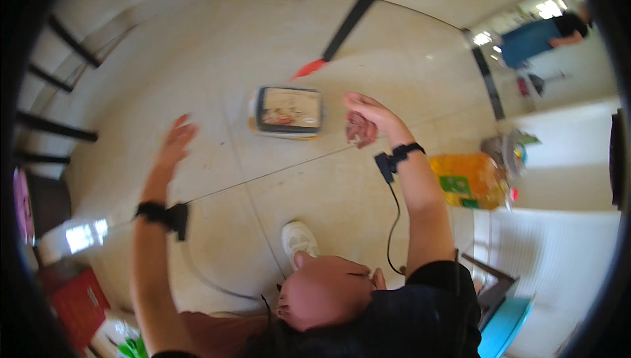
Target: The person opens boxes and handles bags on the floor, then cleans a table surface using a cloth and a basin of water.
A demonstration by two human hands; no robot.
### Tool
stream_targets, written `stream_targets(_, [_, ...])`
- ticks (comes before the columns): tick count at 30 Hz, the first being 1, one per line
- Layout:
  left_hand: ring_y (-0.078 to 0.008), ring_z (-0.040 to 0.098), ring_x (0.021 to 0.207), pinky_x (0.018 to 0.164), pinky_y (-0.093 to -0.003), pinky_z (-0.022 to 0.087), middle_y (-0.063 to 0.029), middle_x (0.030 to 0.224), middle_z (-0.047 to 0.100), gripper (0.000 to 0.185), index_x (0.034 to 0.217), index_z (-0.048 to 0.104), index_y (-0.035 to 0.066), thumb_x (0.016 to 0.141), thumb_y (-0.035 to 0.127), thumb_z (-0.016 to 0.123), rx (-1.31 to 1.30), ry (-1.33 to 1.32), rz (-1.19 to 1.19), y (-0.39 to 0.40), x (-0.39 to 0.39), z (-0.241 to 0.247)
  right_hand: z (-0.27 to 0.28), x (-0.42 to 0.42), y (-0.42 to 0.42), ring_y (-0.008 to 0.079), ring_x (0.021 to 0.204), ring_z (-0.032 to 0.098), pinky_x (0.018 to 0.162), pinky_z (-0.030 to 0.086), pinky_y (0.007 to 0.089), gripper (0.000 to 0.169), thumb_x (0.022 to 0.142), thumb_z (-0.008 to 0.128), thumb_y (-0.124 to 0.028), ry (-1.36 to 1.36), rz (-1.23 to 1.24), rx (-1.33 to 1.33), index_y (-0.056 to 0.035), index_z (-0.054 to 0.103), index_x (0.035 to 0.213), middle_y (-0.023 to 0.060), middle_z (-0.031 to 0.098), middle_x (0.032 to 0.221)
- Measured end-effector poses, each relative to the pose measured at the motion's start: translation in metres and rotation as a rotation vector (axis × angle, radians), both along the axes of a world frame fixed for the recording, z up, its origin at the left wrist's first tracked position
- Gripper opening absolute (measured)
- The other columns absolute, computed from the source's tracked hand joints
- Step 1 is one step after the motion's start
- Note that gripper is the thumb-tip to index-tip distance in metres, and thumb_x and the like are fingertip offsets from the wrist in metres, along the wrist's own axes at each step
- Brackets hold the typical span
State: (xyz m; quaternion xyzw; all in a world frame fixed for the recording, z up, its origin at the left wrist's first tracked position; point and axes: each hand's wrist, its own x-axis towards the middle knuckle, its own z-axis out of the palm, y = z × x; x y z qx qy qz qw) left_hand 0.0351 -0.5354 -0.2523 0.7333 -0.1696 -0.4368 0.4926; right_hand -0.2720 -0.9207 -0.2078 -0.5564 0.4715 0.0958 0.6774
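On the tiled floor sits a rectangular container point(291, 111) with a dark-rimmed, pale patterned top. My left hand point(180, 139) is raised to its left, blurred, fingers apart and holding nothing. To the container's right is my right hand point(367, 111), its fingers bent together. A crumpled pinkish-brown thing point(361, 131) shows against its palm side; whether the hand grips it cannot be told. Neither hand touches the container. Each wrist wears a black strap with a small device, and a cable runs from the right one point(389, 163). A red pointed piece point(309, 69) lies beyond the container.
Dark furniture legs point(362, 13) stand ahead and at the left. A large bottle of yellow oil point(468, 180) is at the right, near a white shelf. A white shoe point(298, 240) and a rounded skin-coloured shape are below. A red box point(79, 304) stands lower left. Another person point(537, 38) is far right.
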Motion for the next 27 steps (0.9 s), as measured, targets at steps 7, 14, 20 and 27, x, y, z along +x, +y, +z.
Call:
stream_targets(7, [-0.035,0.027,0.143,0.106,-0.0582,0.031,-0.0188,0.156,0.026,0.101,0.154,0.024,0.017,0.078,0.069,0.066,0.037,0.254,0.137,-0.088,-0.066,-0.023,-0.092,0.049,-0.001,0.02,0.07,0.066,0.052,0.057,0.0349,0.089,0.085,0.059,-0.067,-0.247,0.272,0.024,-0.0152,0.027,0.151,0.0157,0.061,0.113])
stream_targets(14, [-0.0382,0.03,0.14,0.106,-0.0607,0.03,-0.0211,0.152,0.034,0.109,0.154,0.024,0.011,0.075,0.073,0.067,0.094,0.296,0.198,-0.111,-0.068,-0.044,-0.091,0.062,0.009,0.0182,0.065,0.068,0.051,0.055,0.03,0.09,0.083,0.065,-0.064,-0.231,0.293,0.176,-0.0144,0.03,0.149,0.0086,0.067,0.1])
stream_targets(20, [-0.0266,0.047,0.126,0.104,-0.0427,0.038,-0.017,0.133,0.053,0.098,0.141,0.038,-0.003,0.074,0.055,0.08,-0.074,0.272,0.238,-0.124,-0.086,-0.043,-0.11,0.058,0.007,0.018,0.06,0.063,0.051,0.052,0.0308,0.079,0.084,0.073,-0.049,-0.262,0.14,0.138,-0.0101,0.041,0.144,0.0085,0.067,0.101])
stream_targets(27, [-0.0241,0.054,0.117,0.1,-0.0354,0.044,-0.0167,0.126,0.056,0.097,0.138,0.038,-0.006,0.066,0.033,0.091,-0.164,0.334,0.292,-0.065,-0.114,-0.015,-0.066,0.078,0.044,0.0158,0.049,0.054,0.042,0.048,0.0358,0.081,0.081,0.079,-0.041,-0.148,0.26,0.132,-0.0154,0.041,0.147,0.0068,0.065,0.082])
